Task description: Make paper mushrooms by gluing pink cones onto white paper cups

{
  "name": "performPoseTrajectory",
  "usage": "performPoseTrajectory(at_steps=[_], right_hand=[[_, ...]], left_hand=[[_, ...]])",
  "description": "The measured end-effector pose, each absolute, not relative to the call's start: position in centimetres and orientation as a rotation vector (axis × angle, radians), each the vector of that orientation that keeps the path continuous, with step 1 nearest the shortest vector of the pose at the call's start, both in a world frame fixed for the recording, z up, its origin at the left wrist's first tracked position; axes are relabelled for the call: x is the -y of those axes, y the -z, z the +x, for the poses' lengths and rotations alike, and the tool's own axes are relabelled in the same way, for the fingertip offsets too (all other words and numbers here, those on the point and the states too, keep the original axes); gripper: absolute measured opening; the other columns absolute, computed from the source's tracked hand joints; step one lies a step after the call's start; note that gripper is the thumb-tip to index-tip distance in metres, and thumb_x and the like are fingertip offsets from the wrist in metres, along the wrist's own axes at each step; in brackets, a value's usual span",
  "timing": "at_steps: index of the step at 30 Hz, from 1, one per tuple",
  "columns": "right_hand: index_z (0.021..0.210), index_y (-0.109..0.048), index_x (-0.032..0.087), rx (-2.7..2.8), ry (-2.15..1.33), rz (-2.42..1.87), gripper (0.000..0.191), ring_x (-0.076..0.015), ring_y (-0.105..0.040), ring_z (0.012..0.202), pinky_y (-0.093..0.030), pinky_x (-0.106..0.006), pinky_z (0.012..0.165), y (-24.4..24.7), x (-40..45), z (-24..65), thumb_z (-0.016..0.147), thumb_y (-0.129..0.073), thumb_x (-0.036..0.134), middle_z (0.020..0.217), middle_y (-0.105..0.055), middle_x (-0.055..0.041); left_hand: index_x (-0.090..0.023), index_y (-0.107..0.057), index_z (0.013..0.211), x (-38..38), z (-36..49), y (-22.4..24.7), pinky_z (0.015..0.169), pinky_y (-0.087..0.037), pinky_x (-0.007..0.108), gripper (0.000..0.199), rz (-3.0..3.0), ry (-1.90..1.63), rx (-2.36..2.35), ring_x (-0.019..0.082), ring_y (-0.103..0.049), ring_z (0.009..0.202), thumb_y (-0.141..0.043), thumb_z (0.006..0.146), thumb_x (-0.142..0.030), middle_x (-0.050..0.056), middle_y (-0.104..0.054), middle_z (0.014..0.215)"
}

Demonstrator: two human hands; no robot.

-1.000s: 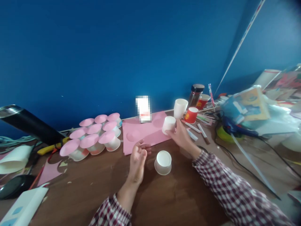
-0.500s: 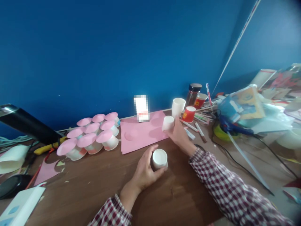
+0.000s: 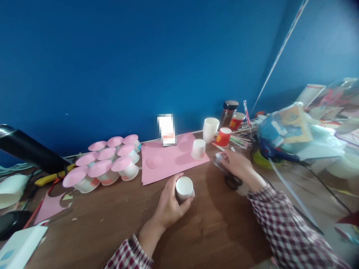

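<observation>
My left hand [image 3: 174, 203] is wrapped round a white paper cup [image 3: 184, 186] that stands bottom up above the brown tabletop. My right hand [image 3: 238, 164] reaches down at the right, its fingers bent together over a small pale item [image 3: 219, 156] too blurred to name. Just below that hand show the black handles of scissors [image 3: 233, 182]. A second white paper cup [image 3: 198, 149] rests upside down on the stack of pink paper [image 3: 171, 164], with no hand on it.
At left stand several cups topped with pink discs [image 3: 102, 168]. Behind my right hand are a tall white cup [image 3: 211, 130], a red cup [image 3: 223, 137] and a dark-lidded jar [image 3: 230, 112]. A blue glue gun [image 3: 276, 152], cords and plastic bags crowd the right side.
My right hand has let go of the second white cup, leaving it on the pink paper, and moved right and down beside the scissors. My left hand still holds its cup.
</observation>
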State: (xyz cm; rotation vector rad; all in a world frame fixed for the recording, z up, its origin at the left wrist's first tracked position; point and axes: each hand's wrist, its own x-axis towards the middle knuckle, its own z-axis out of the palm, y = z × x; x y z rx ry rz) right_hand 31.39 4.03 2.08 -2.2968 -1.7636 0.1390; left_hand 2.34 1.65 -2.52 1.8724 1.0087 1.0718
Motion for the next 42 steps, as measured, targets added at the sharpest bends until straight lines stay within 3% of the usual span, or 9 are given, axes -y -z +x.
performPoseTrajectory(at_steps=[3,9,15,17,20,26,32,37,42], right_hand=[[0.111,-0.060,0.022,1.775,-0.181,-2.282,0.029,-0.0238,-0.065,0.088,-0.041,-0.029,0.064,-1.9,-4.0,31.7,0.089,-0.043,0.032,0.101,-0.070,-0.0075],[0.115,-0.057,0.020,1.801,-0.228,-2.283,0.038,-0.0275,-0.063,0.092,-0.041,-0.030,0.066,-1.6,-4.0,32.1,0.077,-0.058,0.027,0.107,-0.068,-0.0092],[0.113,-0.053,0.017,1.636,-0.131,-2.208,0.032,-0.0271,-0.062,0.087,-0.041,-0.032,0.066,-2.1,-4.0,31.8,0.082,-0.047,0.024,0.103,-0.066,-0.0125],[0.105,-0.055,0.018,1.477,-0.266,-1.966,0.026,-0.0226,-0.060,0.079,-0.041,-0.030,0.064,-2.6,-3.9,30.8,0.083,-0.044,0.025,0.092,-0.066,-0.0083],[0.095,-0.057,0.019,1.228,-0.799,-1.481,0.021,-0.0145,-0.052,0.059,-0.039,-0.025,0.054,-2.7,-3.4,28.1,0.085,-0.040,0.028,0.074,-0.060,-0.0019],[0.075,-0.055,0.018,1.035,-1.370,-1.086,0.025,-0.0092,-0.040,0.050,-0.029,-0.021,0.045,-1.0,-1.8,22.7,0.087,-0.050,0.040,0.061,-0.051,0.0021],[0.077,-0.053,0.019,0.983,-1.572,-1.002,0.023,-0.0088,-0.036,0.045,-0.023,-0.019,0.041,-0.1,-1.3,21.6,0.086,-0.054,0.041,0.056,-0.047,0.0038],[0.084,-0.052,0.021,1.013,-1.624,-0.892,0.018,-0.0098,-0.042,0.053,-0.030,-0.020,0.047,-0.3,-1.2,21.7,0.083,-0.059,0.038,0.064,-0.049,0.0032],[0.086,-0.055,0.022,0.987,-1.538,-0.898,0.024,-0.0104,-0.042,0.056,-0.035,-0.023,0.052,-0.8,-1.2,21.8,0.074,-0.071,0.036,0.064,-0.048,0.0040]], left_hand=[[-0.021,-0.047,0.129,-1.6,2.3,2.3,0.104,-0.033,0.045,0.065,1.887,-1.050,-1.025,0.030,-0.048,0.119,-0.071,0.068,-0.027,0.012,-0.053,0.128],[-0.020,-0.048,0.127,-1.6,2.4,2.1,0.104,-0.032,0.045,0.065,1.828,-1.061,-1.018,0.030,-0.048,0.119,-0.073,0.067,-0.025,0.013,-0.053,0.128],[-0.020,-0.046,0.128,-1.6,2.5,1.9,0.104,-0.032,0.044,0.070,1.765,-1.136,-1.097,0.030,-0.049,0.118,-0.073,0.065,-0.023,0.012,-0.053,0.127],[-0.019,-0.047,0.127,-1.6,2.5,1.8,0.103,-0.033,0.044,0.067,1.758,-1.134,-1.123,0.030,-0.049,0.117,-0.073,0.065,-0.023,0.012,-0.054,0.125],[-0.019,-0.050,0.123,-1.7,2.5,1.8,0.101,-0.034,0.045,0.063,1.748,-1.106,-1.131,0.030,-0.051,0.113,-0.072,0.065,-0.024,0.012,-0.057,0.120],[-0.021,-0.051,0.120,-1.6,2.5,1.8,0.097,-0.037,0.044,0.057,1.815,-1.081,-1.109,0.029,-0.053,0.109,-0.070,0.067,-0.024,0.011,-0.058,0.117],[-0.021,-0.048,0.121,-1.4,2.7,1.5,0.095,-0.038,0.043,0.060,1.802,-1.048,-1.056,0.028,-0.053,0.108,-0.071,0.065,-0.024,0.011,-0.057,0.117],[-0.021,-0.047,0.114,-1.3,2.8,1.3,0.085,-0.043,0.038,0.054,1.813,-1.051,-1.078,0.025,-0.057,0.094,-0.070,0.065,-0.024,0.007,-0.059,0.104],[-0.022,-0.045,0.116,-1.5,2.8,0.9,0.085,-0.044,0.036,0.052,1.902,-1.019,-1.088,0.024,-0.056,0.096,-0.066,0.068,-0.020,0.007,-0.058,0.106]])
